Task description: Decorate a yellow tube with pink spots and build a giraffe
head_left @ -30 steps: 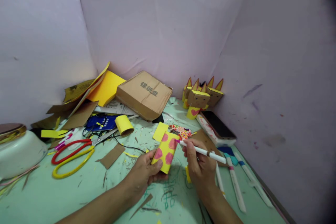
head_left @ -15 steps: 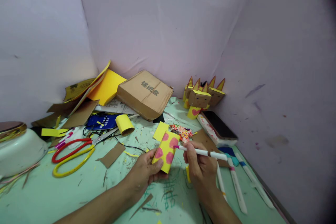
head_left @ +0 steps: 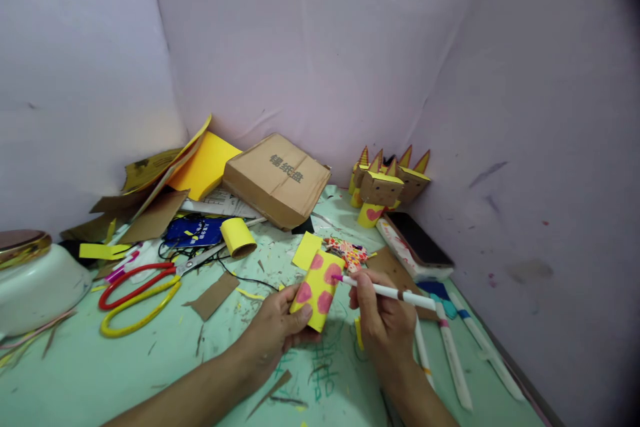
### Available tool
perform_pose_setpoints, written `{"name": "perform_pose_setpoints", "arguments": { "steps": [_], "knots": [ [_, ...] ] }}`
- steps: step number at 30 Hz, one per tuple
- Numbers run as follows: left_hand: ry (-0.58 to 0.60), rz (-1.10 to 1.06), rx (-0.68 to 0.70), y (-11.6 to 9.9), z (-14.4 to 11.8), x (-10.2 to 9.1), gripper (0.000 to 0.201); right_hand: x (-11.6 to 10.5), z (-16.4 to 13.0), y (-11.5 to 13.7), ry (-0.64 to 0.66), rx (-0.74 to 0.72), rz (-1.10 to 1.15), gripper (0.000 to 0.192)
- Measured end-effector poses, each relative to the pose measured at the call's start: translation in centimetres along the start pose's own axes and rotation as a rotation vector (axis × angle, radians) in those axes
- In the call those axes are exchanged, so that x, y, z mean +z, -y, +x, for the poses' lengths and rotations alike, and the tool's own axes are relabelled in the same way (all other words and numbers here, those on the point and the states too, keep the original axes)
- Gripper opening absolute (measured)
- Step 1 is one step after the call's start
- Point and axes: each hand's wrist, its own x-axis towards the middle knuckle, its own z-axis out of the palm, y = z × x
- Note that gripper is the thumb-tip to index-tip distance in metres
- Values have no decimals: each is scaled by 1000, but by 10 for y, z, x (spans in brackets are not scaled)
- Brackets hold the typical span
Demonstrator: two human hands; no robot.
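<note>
Table: green work surface lay crowded with scraps, so any slip of a hand risked sweeping loose paper onto the fresh ink.
Cardboard box: brown box leaned at the back, well apart from the hands; little danger from it, as far as I could judge.
Bowl: white bowl sat at the far left edge, away from the work.
Scissors: red and yellow handles lay open-looped to the left of the left forearm; an elbow drawn back could have caught them.
Phone: dark phone rested near the right wall, close behind the marker's tail; a wide stroke might have knocked it.
Figures: cardboard-headed figures stood upright in the back corner.
Spare markers: white pens lay just beside the right wrist, likely to roll if nudged.
Left hand: left hand clasped the lower end of the yellow tube, held tilted just above the table; too hard a squeeze would probably have dented it, and a thumb could have smeared the pink spots.
Right hand: right hand pinched the white marker, closed around its barrel.
Tip: pink nib touched the tube's upper right edge; on the curved wall it could easily have skidded off and streaked the yellow paper.
</note>
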Motion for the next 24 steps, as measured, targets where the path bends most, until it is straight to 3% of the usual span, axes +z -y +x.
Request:
{"name": "perform_pose_setpoints", "arguments": {
  "steps": [24],
  "knots": [
    [10,15,17,0,0,0,58,1,1,0,43,-6,26,18]
  ]
}}
